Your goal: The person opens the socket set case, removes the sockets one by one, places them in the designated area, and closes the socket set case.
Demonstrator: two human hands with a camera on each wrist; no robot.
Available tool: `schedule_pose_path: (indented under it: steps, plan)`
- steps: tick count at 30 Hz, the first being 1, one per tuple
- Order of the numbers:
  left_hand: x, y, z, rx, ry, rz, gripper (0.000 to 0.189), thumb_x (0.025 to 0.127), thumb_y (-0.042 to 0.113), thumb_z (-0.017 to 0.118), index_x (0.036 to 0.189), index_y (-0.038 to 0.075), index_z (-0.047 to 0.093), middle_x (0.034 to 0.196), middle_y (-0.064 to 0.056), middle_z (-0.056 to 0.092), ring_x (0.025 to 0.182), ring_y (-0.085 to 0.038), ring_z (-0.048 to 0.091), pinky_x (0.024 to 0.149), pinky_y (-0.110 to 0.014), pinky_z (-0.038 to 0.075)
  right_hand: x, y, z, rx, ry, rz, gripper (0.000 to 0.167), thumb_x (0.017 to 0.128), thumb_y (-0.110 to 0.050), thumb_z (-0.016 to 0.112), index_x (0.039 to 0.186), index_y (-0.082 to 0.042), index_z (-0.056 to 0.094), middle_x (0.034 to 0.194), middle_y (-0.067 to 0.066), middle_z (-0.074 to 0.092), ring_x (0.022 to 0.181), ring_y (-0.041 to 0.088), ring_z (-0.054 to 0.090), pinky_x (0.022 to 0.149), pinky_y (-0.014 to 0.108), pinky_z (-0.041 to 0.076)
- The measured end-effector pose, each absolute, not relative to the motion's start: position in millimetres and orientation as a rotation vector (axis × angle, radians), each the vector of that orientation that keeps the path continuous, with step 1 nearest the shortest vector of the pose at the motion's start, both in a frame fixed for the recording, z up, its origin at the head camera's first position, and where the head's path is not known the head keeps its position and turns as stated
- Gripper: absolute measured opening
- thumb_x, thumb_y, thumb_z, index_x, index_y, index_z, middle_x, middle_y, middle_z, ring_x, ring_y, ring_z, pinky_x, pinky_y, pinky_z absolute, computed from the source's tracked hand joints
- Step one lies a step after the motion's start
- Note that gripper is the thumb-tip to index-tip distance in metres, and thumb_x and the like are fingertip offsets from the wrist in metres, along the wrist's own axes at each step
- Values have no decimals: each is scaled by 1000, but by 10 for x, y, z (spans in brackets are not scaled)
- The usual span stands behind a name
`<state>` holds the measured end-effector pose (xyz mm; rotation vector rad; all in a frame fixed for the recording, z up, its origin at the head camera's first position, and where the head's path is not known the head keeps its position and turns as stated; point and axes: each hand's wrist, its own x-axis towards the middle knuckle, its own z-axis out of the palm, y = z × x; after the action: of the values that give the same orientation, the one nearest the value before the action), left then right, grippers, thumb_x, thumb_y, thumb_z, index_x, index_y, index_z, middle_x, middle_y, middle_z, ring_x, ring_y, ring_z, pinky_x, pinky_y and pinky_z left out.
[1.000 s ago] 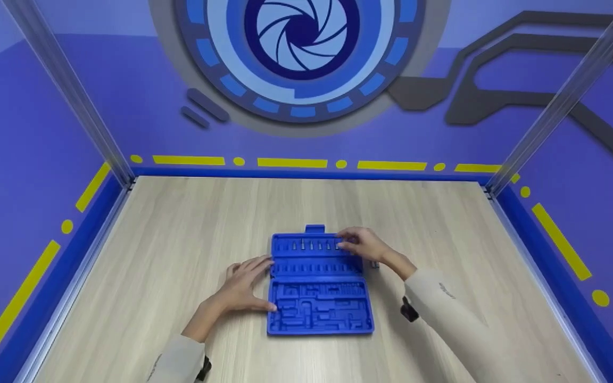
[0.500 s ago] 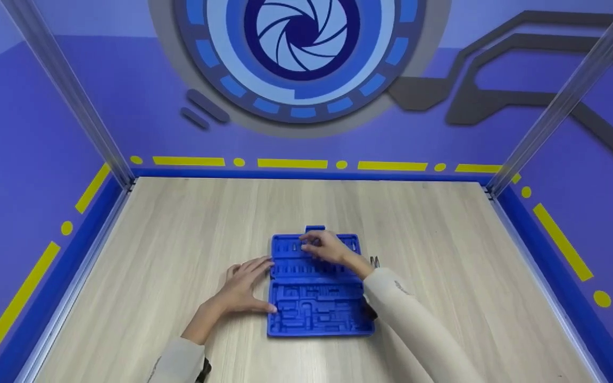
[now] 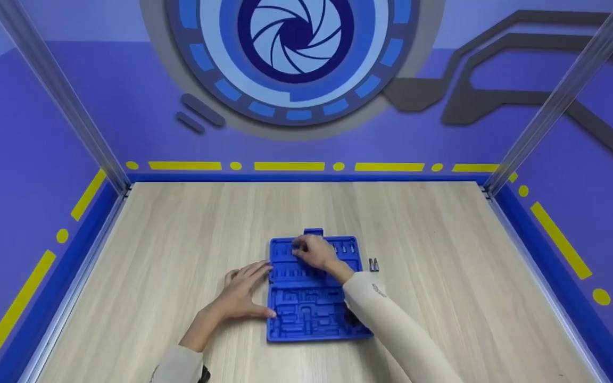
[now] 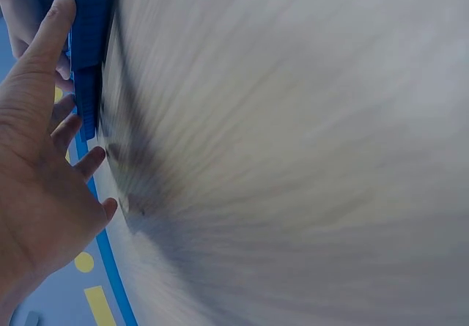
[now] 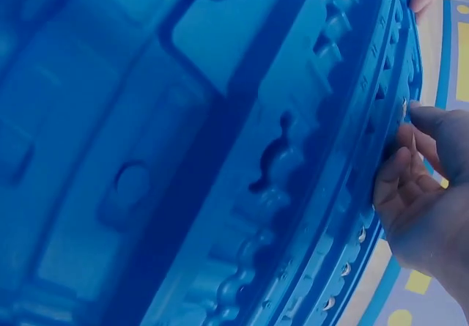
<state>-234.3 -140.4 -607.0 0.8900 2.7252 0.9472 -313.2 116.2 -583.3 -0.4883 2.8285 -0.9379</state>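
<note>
A blue plastic tool case (image 3: pixel 317 339) lies unfolded on the wooden table, its moulded slots facing up. Along its left side rests my left hand (image 3: pixel 236 298), fingers extended at the upper half and thumb on the edge of the lower half. My right hand (image 3: pixel 314 252) reaches over the top row of slots; its thumb and index finger pinch a small metal bit (image 5: pixel 404 108) in the row, mostly hidden by the fingers. Further right in that row stand several more metal bits (image 3: pixel 344 248). The left wrist view shows the left thumb against the case's side wall (image 4: pixel 89 33).
Two loose metal bits (image 3: pixel 374 265) lie side by side on the table (image 3: pixel 434 255), just right of the case. The case's latch tab (image 3: pixel 313 232) sticks out at the far edge. Blue walls (image 3: pixel 306 143) with yellow marks enclose the table at the back and sides.
My right hand has moved left along the top row, from its right end to a bit near the left end. The left hand keeps its place on the case.
</note>
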Motion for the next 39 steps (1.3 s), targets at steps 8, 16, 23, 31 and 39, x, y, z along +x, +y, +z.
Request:
schedule_pose_path:
  steps: [8, 16, 23, 31, 39]
  plan:
    - [-2311, -1393, -6067, 901, 2730, 933, 115, 65, 62, 89, 156, 11, 42, 163, -15, 39, 149, -44, 35, 108, -77, 27, -3123, 1126, -5843, -416, 2843, -824, 30, 98, -25, 69, 123, -8, 74, 97, 6, 74, 81, 15, 63, 73, 37, 56]
    - [-2335, -1408, -6017, 864, 2734, 932, 115, 64, 61, 89, 156, 11, 42, 163, -14, 39, 150, -41, 35, 111, -76, 23, -3152, 1081, -5784, -366, 2840, -824, 28, 99, -25, 69, 123, -11, 68, 103, 9, 73, 91, 23, 68, 81, 45, 58]
    - [-2340, -1392, -6037, 888, 2744, 925, 113, 66, 62, 88, 155, 11, 43, 163, -15, 40, 149, -42, 36, 109, -77, 25, -3132, 1096, -5818, -419, 2880, -895, 21, 97, -22, 71, 116, -15, 65, 88, 6, 71, 70, 14, 56, 62, 30, 45]
    - [-2329, -1406, -6048, 852, 2739, 908, 115, 65, 64, 88, 156, 13, 42, 164, -13, 39, 150, -40, 35, 111, -77, 24, -3088, 1103, -5861, -446, 2883, -944, 13, 98, -23, 70, 107, -15, 71, 96, 5, 74, 84, 18, 66, 71, 37, 54]
    - [-2340, -1396, -6050, 856, 2737, 909, 114, 65, 63, 89, 156, 13, 42, 164, -14, 38, 150, -40, 34, 111, -76, 24, -3069, 1152, -5956, -499, 2910, -1187, 10, 96, -20, 71, 98, -11, 68, 89, 6, 72, 78, 14, 60, 67, 28, 48]
